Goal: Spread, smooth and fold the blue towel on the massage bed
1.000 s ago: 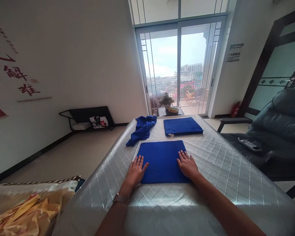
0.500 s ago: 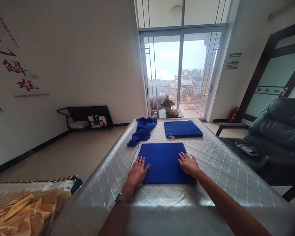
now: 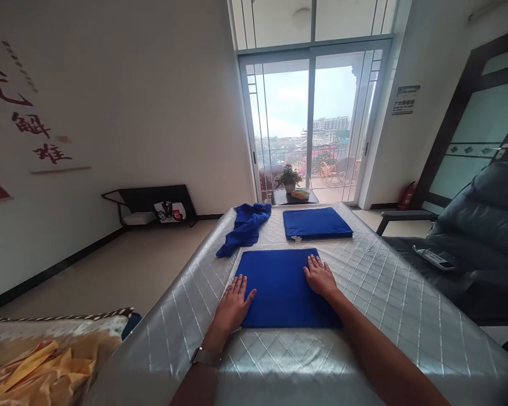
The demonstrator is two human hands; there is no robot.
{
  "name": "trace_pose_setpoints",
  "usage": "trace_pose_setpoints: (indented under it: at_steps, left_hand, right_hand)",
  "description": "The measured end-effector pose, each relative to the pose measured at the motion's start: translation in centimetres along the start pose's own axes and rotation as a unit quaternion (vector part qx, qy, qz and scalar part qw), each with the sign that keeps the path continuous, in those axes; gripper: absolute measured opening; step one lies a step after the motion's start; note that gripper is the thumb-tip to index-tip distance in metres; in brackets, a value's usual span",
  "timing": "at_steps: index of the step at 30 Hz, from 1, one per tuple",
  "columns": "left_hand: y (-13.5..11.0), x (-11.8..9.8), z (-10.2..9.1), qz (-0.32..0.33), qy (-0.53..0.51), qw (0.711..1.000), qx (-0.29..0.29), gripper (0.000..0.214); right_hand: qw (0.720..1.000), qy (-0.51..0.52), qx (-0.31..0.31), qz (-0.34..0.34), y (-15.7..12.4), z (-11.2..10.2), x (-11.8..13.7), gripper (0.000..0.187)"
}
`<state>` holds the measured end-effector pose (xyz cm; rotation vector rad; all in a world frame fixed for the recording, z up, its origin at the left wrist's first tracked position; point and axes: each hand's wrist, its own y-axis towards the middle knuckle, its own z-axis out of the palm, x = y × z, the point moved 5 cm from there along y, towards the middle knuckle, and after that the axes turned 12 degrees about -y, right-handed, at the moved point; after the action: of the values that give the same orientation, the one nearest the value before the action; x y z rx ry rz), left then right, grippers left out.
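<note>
1. While the left hand (image 3: 232,305) is lying across the left edge of the front blue cloth (image 3: 279,293), the right hand (image 3: 320,278) is resting over its right edge, near the far right corner.
2. Neither hand is gripping: the 2 palms are facing down, fingers extended, thumbs pointing inward over the fabric.
3. That cloth is lying flat, roughly square, on a silver quilted cover (image 3: 389,293); I cannot tell how many layers it is hiding.
4. Judging by its look, it is probably being light, soft and hardly fragile; pressure from 1 side alone could be wrinkling it, and the shiny cover may be letting it slide.
5. For lifting, opposite edges are looking best, with fingertips sliding underneath and thumbs pinching any layers together from above.
6. Beyond it, a folded blue stack (image 3: 317,223) is lying on the right, with a white tag (image 3: 296,239) showing at its near edge; a crumpled blue cloth (image 3: 246,225) is lying on the left.
</note>
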<state>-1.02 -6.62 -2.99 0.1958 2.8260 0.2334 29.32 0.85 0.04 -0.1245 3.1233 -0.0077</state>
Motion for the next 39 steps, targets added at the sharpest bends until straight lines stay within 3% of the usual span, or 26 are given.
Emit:
trace_pose_setpoints:
  at_steps: [5, 8, 10, 15, 18, 20, 23, 26, 35, 39]
  left_hand:
    - [0.0, 0.6, -1.0, -0.014, -0.010, 1.000, -0.014, 0.076]
    - [0.0, -1.0, -1.4, 0.008, -0.003, 1.000, -0.019, 0.074]
    - [0.1, -4.0, -1.0, 0.053, -0.003, 0.999, 0.007, 0.073]
    - [2.2, -14.5, 1.4, 0.199, -0.030, 0.976, 0.080, 0.070]
    - [5.5, -18.6, 2.6, 0.207, -0.064, 0.972, 0.092, 0.074]
    - [7.7, -19.3, 3.3, 0.176, -0.076, 0.976, 0.102, 0.075]
    - [9.6, -18.3, 3.7, 0.136, -0.069, 0.983, 0.098, 0.075]
    - [9.6, -15.8, 3.5, 0.116, -0.053, 0.987, 0.098, 0.076]
    - [8.0, -3.4, 1.0, 0.025, -0.002, 0.997, 0.068, 0.074]
    - [7.3, 0.2, 0.4, -0.014, 0.006, 0.999, 0.041, 0.077]
  right_hand:
    - [1.000, -0.007, 0.002, 0.004, -0.1, -0.2, 0.0, 0.066]
    - [1.000, 0.001, 0.007, 0.009, -0.3, -0.3, 0.2, 0.066]
    - [1.000, 0.014, 0.008, 0.011, -0.4, -0.4, 0.3, 0.065]
    - [0.999, 0.033, -0.001, 0.012, -0.6, -0.5, 0.2, 0.064]
    - [1.000, 0.026, 0.008, -0.003, -0.6, -0.3, 0.0, 0.062]
    - [1.000, 0.022, 0.016, -0.015, -0.7, -0.2, 0.0, 0.062]
    - [0.999, 0.032, 0.010, -0.011, -0.7, -0.2, -0.1, 0.062]
    - [0.999, 0.047, 0.004, -0.001, -0.7, -0.4, 0.0, 0.064]
    - [0.999, 0.034, 0.011, 0.006, -0.6, -0.4, 0.0, 0.065]
    - [1.000, 0.018, 0.008, 0.003, -0.6, -0.5, 0.0, 0.066]
